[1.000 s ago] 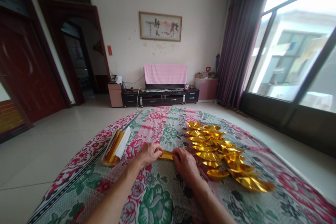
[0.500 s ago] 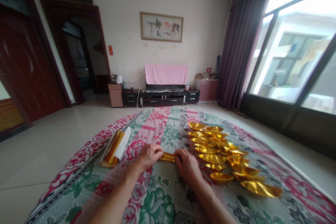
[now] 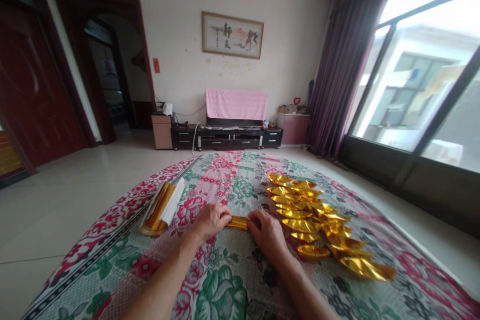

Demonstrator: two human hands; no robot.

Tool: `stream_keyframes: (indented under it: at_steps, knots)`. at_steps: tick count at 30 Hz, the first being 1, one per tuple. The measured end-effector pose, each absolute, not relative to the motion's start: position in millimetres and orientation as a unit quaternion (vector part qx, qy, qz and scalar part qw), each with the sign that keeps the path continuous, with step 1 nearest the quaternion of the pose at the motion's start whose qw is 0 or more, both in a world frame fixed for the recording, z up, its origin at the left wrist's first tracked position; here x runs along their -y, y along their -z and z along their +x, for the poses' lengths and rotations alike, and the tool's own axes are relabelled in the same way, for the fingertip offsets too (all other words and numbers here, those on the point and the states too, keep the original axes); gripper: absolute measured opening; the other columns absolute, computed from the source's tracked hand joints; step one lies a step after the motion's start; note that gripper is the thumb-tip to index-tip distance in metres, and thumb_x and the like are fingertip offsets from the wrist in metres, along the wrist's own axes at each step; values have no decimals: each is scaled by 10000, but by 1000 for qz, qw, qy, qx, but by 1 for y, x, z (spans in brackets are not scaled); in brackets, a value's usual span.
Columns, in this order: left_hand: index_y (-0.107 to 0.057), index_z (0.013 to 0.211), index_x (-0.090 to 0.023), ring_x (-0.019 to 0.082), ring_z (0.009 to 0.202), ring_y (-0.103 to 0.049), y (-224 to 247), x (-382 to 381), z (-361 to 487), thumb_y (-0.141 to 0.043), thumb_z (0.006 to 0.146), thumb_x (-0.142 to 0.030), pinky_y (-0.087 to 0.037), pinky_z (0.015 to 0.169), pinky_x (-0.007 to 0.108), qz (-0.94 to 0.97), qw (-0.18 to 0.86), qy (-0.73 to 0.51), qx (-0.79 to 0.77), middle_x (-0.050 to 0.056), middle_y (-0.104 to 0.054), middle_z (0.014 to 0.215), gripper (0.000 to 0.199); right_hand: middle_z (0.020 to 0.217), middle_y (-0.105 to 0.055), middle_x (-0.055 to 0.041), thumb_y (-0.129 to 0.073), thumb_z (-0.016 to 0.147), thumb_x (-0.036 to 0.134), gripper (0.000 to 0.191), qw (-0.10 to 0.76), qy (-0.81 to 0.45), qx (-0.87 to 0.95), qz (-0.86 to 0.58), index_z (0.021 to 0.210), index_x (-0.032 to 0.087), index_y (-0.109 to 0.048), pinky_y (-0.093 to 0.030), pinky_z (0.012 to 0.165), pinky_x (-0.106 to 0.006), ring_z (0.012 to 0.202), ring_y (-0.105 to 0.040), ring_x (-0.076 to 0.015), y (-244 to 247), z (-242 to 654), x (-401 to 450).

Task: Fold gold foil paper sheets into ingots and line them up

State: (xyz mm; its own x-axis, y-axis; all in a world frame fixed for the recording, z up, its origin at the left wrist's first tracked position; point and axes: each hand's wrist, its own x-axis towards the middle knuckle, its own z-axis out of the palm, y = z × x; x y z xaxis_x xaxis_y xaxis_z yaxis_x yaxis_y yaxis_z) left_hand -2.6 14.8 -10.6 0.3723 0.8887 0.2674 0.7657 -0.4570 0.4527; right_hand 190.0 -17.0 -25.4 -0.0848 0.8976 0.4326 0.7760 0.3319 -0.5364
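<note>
Between my two hands a folded strip of gold foil paper lies level, just over the patterned tablecloth. My left hand pinches its left end with thumb and fingers. At the other end my right hand is closed on the strip; the fingertips there are partly hidden. Close by on the right stand rows of gold paper ingots, boat-shaped and shiny. Left of my left hand lies a loosely curled stack of gold and white paper sheets.
The round table's cloth has red and green flowers. Beyond it stands a low black cabinet with a pink cloth over something on top. A purple curtain and large window are on the right, a dark red door on the left.
The view has shifted slightly. Both hands still grip the ends of the gold strip, which shows a little broader between them. The ingots and the paper stack stay in place.
</note>
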Motion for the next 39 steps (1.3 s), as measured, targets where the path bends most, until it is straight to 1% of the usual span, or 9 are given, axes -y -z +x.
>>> stream_keyframes:
  at_steps: [5,10,14,23,29,36,39]
  knots:
    - [-709,799,-222,133,704,-596,11,-16,-3,-496,772,-293,-383,653,222,811,132,-230,-522,1,-697,770,226,688,-633,1,-504,737,218,119,363,-102,735,-563,711,198,-619,-361,569,-195,607,-550,-121,22,192,15]
    - [-711,793,-207,133,687,-594,12,-16,-3,-492,773,-267,-380,634,226,819,132,-235,-506,10,-696,768,229,678,-628,3,-478,765,226,152,377,-117,743,-541,718,197,-619,-368,578,-187,617,-555,-120,26,194,12]
    - [-710,802,-204,141,710,-600,12,-16,-3,-493,776,-266,-385,646,229,818,131,-235,-508,19,-695,789,227,668,-631,5,-474,764,222,162,379,-125,740,-542,719,197,-627,-368,569,-184,601,-556,-118,25,194,11]
    - [-709,812,-222,139,732,-604,13,-16,-3,-498,773,-268,-387,655,218,815,130,-223,-518,13,-699,808,220,640,-630,13,-471,755,221,173,373,-122,741,-545,706,203,-636,-359,551,-183,574,-548,-111,24,195,9]
    - [-709,815,-222,138,739,-600,11,-15,-2,-495,773,-264,-391,665,218,815,129,-225,-518,9,-698,817,223,612,-626,17,-494,736,214,159,346,-137,751,-545,707,197,-650,-359,539,-184,562,-551,-112,18,196,6]
    - [-707,802,-212,135,726,-602,12,-15,-1,-498,772,-260,-380,653,216,819,126,-230,-511,18,-697,803,217,713,-637,1,-488,766,206,147,370,-117,758,-524,760,195,-634,-389,584,-188,617,-555,-111,26,198,10]
    - [-705,808,-215,136,722,-604,12,-15,-1,-499,773,-268,-377,658,217,811,128,-225,-524,15,-696,790,215,770,-640,-18,-512,753,199,140,386,-103,750,-526,804,183,-642,-420,608,-200,589,-546,-103,25,199,14]
